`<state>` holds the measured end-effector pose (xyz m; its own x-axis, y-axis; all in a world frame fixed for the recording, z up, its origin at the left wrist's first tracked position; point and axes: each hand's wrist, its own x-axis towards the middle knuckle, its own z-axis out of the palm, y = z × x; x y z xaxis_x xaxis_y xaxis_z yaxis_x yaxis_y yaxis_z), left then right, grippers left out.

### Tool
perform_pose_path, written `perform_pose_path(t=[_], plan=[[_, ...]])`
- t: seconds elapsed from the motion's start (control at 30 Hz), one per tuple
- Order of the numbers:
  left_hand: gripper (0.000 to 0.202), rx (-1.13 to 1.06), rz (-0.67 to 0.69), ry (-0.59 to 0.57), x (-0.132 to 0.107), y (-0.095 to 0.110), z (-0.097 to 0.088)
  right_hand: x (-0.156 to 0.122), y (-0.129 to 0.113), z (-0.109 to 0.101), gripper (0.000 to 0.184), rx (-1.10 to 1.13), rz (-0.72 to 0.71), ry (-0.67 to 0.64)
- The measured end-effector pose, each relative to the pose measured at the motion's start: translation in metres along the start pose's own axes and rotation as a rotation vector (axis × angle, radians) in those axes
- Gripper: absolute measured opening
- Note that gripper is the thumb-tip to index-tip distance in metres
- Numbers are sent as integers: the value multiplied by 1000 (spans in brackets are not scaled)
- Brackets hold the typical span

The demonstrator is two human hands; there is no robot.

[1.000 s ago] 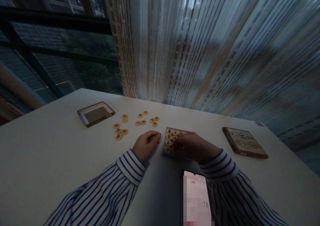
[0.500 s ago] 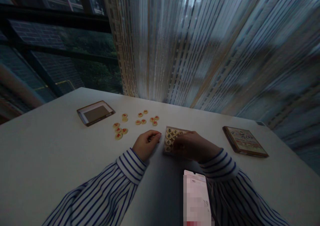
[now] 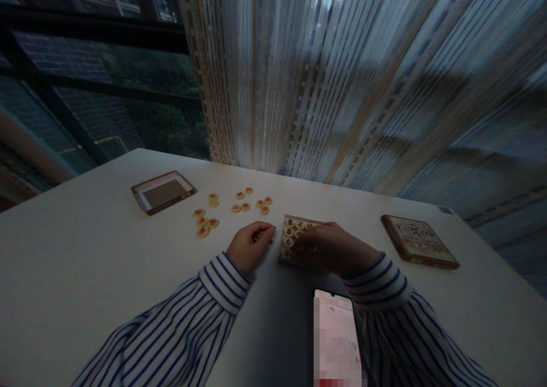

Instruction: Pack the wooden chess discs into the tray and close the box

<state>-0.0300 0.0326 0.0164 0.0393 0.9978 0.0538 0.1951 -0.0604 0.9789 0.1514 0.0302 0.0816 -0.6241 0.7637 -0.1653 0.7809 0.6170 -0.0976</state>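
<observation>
A shallow box (image 3: 282,257) holds round wooden Chinese chess pieces with black characters, set in rows. My right hand (image 3: 327,245) reaches over its right part, fingers curled down among the pieces; the hand hides its fingertips and whatever they grip. Just left of the box, my left hand (image 3: 250,244) rests on the table with curled fingers and thumb closed together, and no piece shows in it. Beyond my left hand lie loose red-lettered Chinese chess pieces (image 3: 202,232) in small groups, one of them blank side up.
A phone (image 3: 337,341) lies on the white table (image 3: 106,273) near my right forearm. To the right is a flat box with a printed cover (image 3: 421,240). An open box lid (image 3: 164,193) sits at the far left. A string curtain (image 3: 273,90) hangs behind the table.
My right hand has shifted very slightly over the box of pieces. My left hand and the loose red pieces stay where they were.
</observation>
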Motion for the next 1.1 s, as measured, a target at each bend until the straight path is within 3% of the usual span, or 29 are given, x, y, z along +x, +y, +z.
perform_pose_path(t=[0.77, 0.97, 1.1], plan=[[25, 2, -3, -14, 1, -3, 1, 1, 3, 4, 16, -10, 6, -29], [26, 6, -5, -17, 1, -3, 1, -1, 6, -3, 19, 19, -3, 28], [23, 50, 31, 3, 0, -3, 1, 1, 10, -4, 21, -73, 69, 120]])
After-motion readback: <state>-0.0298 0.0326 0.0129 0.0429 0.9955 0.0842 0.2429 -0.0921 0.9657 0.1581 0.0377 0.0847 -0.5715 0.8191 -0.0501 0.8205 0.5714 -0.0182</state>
